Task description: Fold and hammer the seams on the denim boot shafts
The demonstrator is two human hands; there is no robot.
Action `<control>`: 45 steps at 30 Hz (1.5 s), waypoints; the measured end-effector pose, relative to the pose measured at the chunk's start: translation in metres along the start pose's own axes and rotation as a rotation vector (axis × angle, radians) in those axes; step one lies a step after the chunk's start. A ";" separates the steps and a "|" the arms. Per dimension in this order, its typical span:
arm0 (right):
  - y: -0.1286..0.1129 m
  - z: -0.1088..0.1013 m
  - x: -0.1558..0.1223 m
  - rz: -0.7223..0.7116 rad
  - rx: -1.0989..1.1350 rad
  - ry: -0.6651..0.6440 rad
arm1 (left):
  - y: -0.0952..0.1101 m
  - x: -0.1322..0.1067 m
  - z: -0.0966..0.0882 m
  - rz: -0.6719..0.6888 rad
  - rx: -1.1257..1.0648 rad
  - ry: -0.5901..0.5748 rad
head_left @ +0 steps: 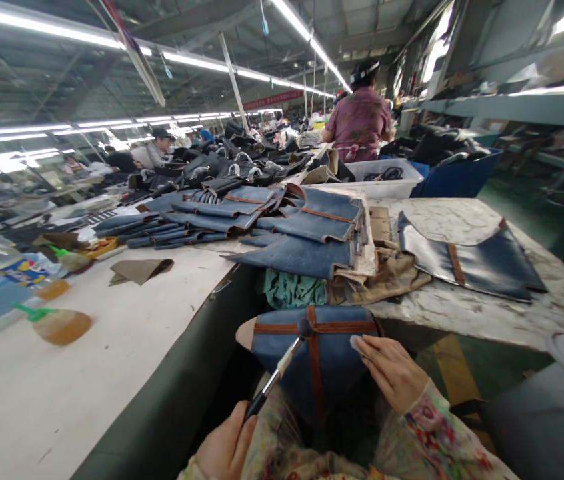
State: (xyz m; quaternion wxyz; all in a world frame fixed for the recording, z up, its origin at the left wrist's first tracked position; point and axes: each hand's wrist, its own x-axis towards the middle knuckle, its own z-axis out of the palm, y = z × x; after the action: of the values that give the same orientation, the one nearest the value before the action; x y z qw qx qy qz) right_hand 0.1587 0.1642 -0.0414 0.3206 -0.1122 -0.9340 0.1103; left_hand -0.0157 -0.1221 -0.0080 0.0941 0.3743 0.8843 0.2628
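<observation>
Factory workshop, overhead strip lights (pixel 291 19), stacked blue panels (pixel 322 212), heaped black pieces (pixel 197 167), co-worker (pixel 359 127) beyond

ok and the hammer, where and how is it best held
Probably by the black grip at the lower end of the hammer, coming from the lower left, where the left hand holds it. The slim shaft slants up and right to the dark head at the blue piece, so the grip end points back toward the person.

Hammer head (pixel 305 327) masks part of the brown strips (pixel 315 367), right edge slices the plastic bin (pixel 537 420), red banner's lettering (pixel 272 100) is too tiny!
</observation>
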 end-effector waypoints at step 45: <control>-0.009 -0.005 -0.009 0.045 -0.009 -0.020 | 0.096 0.070 0.034 0.143 0.093 -0.364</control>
State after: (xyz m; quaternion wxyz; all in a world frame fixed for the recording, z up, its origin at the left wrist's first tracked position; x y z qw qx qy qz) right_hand 0.1678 0.1541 -0.0405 0.3081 -0.1335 -0.9350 0.1145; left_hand 0.0069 -0.0029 0.0165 0.2161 0.4815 0.8349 0.1559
